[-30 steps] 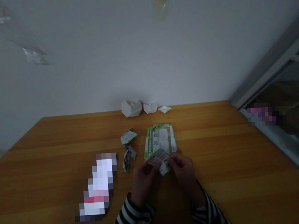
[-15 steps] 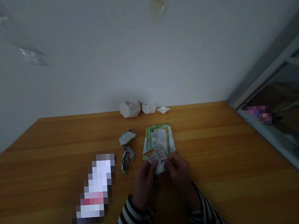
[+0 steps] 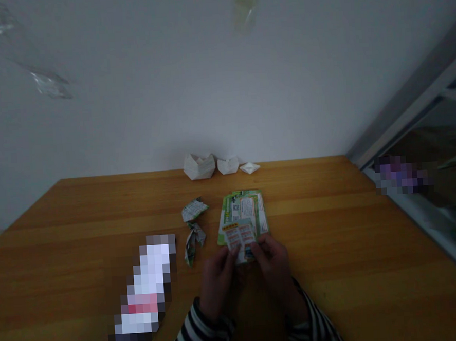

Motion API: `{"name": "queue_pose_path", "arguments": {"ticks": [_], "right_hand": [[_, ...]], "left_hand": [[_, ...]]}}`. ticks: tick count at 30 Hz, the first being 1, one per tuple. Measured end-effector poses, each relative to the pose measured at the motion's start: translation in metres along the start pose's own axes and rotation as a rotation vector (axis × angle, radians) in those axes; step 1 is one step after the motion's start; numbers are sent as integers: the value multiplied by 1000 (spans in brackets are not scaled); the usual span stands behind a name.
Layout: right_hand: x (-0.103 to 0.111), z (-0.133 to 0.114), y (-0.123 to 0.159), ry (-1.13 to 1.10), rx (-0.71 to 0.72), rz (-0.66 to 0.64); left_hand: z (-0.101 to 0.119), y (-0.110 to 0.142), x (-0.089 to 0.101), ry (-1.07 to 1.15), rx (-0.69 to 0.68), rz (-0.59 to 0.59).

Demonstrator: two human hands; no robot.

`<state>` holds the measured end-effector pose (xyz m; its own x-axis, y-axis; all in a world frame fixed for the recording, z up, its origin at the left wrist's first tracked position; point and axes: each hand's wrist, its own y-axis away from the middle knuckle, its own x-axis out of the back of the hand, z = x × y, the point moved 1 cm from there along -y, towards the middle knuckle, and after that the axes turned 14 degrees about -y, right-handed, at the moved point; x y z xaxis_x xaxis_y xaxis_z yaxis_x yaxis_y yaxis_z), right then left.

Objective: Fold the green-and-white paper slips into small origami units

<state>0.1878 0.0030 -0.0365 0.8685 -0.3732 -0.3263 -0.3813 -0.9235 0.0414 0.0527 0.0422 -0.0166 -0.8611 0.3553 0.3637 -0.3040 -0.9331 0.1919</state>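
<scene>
A small printed sheet of paper [image 3: 240, 235] with a yellow heading is pinched between both my hands. My left hand [image 3: 217, 276] is closed on its lower left edge, thumb on top. On the lower right edge my right hand [image 3: 272, 260] grips it the same way. Just beyond lies a stack of green-bordered printed leaflets [image 3: 247, 206], partly covered by the held paper. To the left are two folded, crumpled pieces of printed paper, one upper [image 3: 194, 209] and one lower [image 3: 194, 243].
Three white folded paper shapes, a large one [image 3: 199, 167], a middle one [image 3: 228, 165] and a small flat boat [image 3: 250, 167], stand along the wall. A blurred-out bright slab [image 3: 148, 286] lies at the left on the wooden table [image 3: 351, 235]. A framed opening [image 3: 417, 179] borders the right.
The held paper has turned to lie straighter and flatter, its printed face showing more fully. Both hands stay in nearly the same place, still holding it.
</scene>
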Motion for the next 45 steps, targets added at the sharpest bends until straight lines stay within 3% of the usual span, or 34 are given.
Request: {"name": "queue_pose_path", "arguments": {"ticks": [4, 9, 13, 17, 20, 24, 27, 31, 34, 38, 45], "right_hand": [[-2, 3, 0, -56, -98, -144], [-3, -2, 3, 25, -82, -243], [5, -12, -3, 89, 50, -251], [11, -17, -10, 196, 253, -365], [11, -16, -12, 192, 263, -413], [12, -16, -13, 95, 176, -363], [14, -17, -14, -5, 134, -224], [16, -17, -16, -77, 85, -122], [16, -16, -16, -49, 53, -126], [11, -15, -14, 1, 67, -118], [6, -15, -12, 80, 81, -76]], "left_hand": [[-1, -1, 2, 119, 20, 70], [-2, -3, 8, 252, 126, 104], [-1, -5, 10, 452, 251, 36], [-2, -6, 7, 588, 311, -106], [-2, -5, 4, 612, 307, -168], [-1, -4, 5, 554, 197, -84], [0, -4, 8, 433, 9, 19], [-1, -4, 11, 146, -208, 11], [-3, -3, 12, 0, -195, 78], [-1, -2, 11, 22, -116, 159], [5, 1, 6, 148, -17, 118]]}}
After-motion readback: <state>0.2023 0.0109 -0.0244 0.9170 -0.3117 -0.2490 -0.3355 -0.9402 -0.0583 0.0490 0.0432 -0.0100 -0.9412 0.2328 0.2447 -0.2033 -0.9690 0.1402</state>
